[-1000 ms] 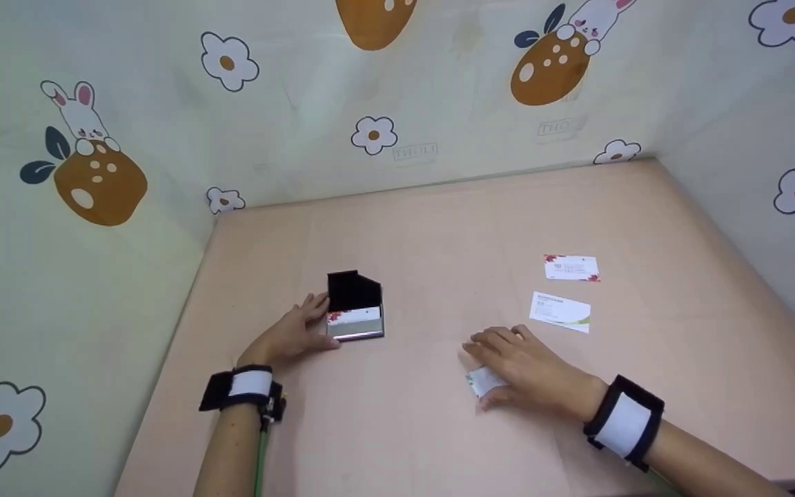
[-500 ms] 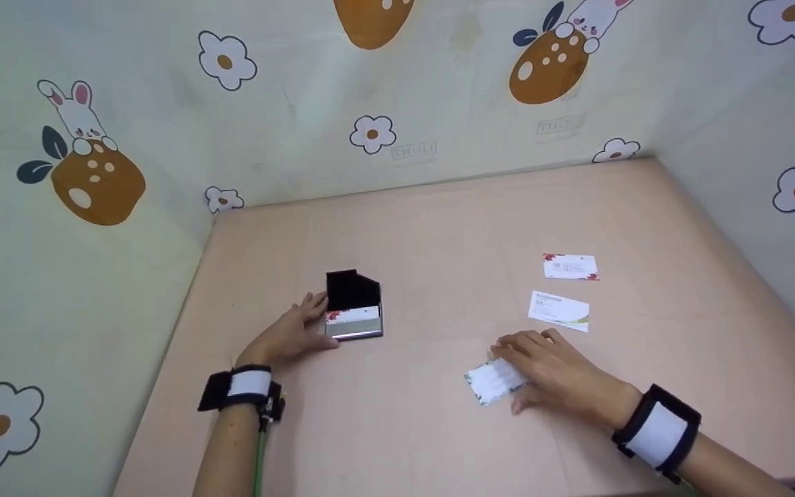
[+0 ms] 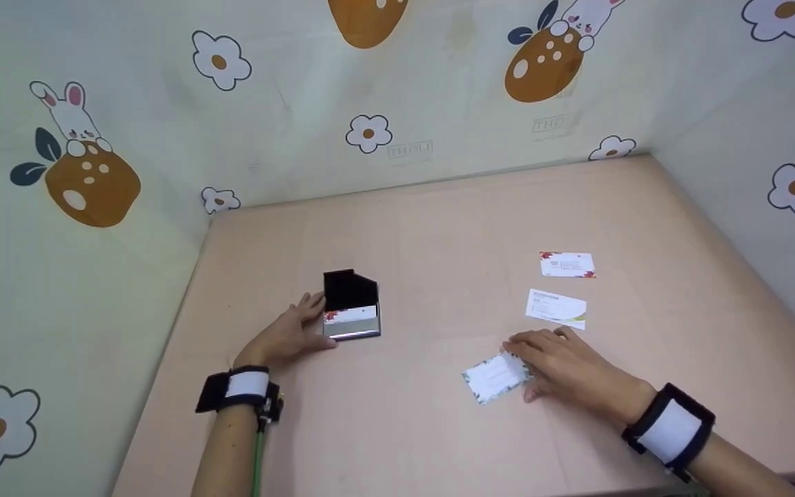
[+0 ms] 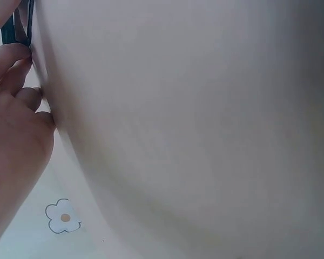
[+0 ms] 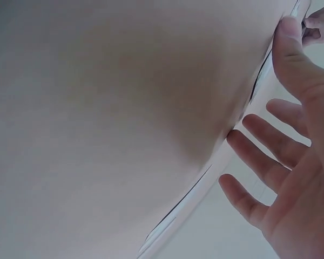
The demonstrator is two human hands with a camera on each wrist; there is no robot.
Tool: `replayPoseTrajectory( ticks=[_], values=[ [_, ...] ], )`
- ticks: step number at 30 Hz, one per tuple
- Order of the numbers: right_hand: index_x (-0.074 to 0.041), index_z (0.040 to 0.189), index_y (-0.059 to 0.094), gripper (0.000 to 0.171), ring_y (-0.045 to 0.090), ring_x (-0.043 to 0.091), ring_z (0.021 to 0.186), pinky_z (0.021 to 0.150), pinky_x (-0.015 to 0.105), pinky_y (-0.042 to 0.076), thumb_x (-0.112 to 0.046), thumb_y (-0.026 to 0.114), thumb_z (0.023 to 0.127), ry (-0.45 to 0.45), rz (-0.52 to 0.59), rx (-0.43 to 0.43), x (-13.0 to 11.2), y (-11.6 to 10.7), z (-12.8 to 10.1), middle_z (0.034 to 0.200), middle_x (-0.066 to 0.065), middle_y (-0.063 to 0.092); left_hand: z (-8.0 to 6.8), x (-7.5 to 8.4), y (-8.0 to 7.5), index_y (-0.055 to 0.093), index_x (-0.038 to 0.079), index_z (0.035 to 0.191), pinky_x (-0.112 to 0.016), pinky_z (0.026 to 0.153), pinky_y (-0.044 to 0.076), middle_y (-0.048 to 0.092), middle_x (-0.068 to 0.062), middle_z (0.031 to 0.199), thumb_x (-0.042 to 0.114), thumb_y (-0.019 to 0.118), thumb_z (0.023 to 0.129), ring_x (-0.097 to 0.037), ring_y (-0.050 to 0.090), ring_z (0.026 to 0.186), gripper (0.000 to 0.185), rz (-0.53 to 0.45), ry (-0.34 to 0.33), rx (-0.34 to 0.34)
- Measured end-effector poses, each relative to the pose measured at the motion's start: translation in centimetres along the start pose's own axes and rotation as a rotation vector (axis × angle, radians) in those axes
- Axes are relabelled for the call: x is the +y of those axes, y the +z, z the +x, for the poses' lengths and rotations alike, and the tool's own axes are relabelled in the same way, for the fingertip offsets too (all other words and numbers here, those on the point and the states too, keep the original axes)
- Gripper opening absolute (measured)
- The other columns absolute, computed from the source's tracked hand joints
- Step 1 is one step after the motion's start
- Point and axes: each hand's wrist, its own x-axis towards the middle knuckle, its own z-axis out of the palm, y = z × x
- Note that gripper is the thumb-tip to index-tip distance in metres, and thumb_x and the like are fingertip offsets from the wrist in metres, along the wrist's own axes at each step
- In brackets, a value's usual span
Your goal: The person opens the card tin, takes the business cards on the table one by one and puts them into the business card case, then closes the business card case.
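Note:
My left hand (image 3: pixel 286 338) holds a business card case (image 3: pixel 352 328) by its left side, thumb at the near edge and fingers at the far left. The case's black lid (image 3: pixel 349 290) stands raised. Inside lies a white card with red leaves (image 3: pixel 350 315). My right hand (image 3: pixel 566 369) is spread at the right end of a white card with a green leafy border (image 3: pixel 494 378), which lies flat on the table. In the right wrist view the fingers (image 5: pixel 259 156) are apart and the thumb (image 5: pixel 289 48) is near the tabletop; whether it touches the card is unclear.
Beyond my right hand, two more business cards lie flat: one with a green curve (image 3: pixel 556 308) and one with red leaves (image 3: pixel 568 265). The pinkish table (image 3: pixel 397 428) meets patterned walls (image 3: pixel 301 152) at the back and sides.
My right hand has slid rightward off most of the leafy-bordered card, uncovering it; the card has stayed put. My left hand still holds the case in the same spot.

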Motion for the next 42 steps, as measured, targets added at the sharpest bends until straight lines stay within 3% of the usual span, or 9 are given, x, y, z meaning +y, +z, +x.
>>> replayPoseTrajectory(
  ticks=[11,23,31,42],
  values=[
    [-0.007,0.136,0.060,0.064,0.058,0.027,0.124,0.098,0.051,0.047,-0.036,0.077,0.082,0.052,0.060,-0.088,-0.02,-0.18,0.37,0.133,0.006,0.064,-0.04,-0.08,0.09,0.023,0.011,0.159,-0.069,0.121,0.003,0.007,-0.008,0.171,0.042,0.077,0.086,-0.051,-0.007,0.153,0.096,0.010,-0.026,-0.004],
    [-0.008,0.131,0.064,0.060,0.058,0.019,0.101,0.083,0.034,0.042,-0.025,0.084,0.077,0.012,0.074,0.000,-0.24,-0.17,0.22,0.111,0.002,0.064,-0.18,-0.05,0.16,0.024,0.014,0.159,-0.067,0.123,0.007,0.007,-0.010,0.171,0.043,0.076,0.086,-0.050,-0.005,0.153,0.095,0.010,-0.040,0.002],
    [-0.006,0.132,0.063,0.062,0.053,0.016,0.099,0.082,0.033,0.042,-0.021,0.085,0.077,0.070,0.132,-0.080,-0.63,-0.54,0.62,0.108,0.003,0.062,-0.12,-0.19,0.26,0.021,0.021,0.160,-0.068,0.122,0.004,0.003,-0.009,0.171,0.046,0.076,0.086,-0.049,-0.007,0.154,0.096,0.000,-0.071,0.000],
    [-0.008,0.126,0.068,0.051,0.053,0.017,0.105,0.087,0.035,0.050,-0.011,0.084,0.078,0.158,0.228,-0.130,-0.95,-0.60,0.69,0.120,0.006,0.057,-0.16,0.19,0.08,0.020,0.023,0.160,-0.069,0.121,0.003,0.002,-0.008,0.171,0.046,0.075,0.086,-0.049,-0.007,0.153,0.095,0.002,-0.079,-0.005]
  ],
)
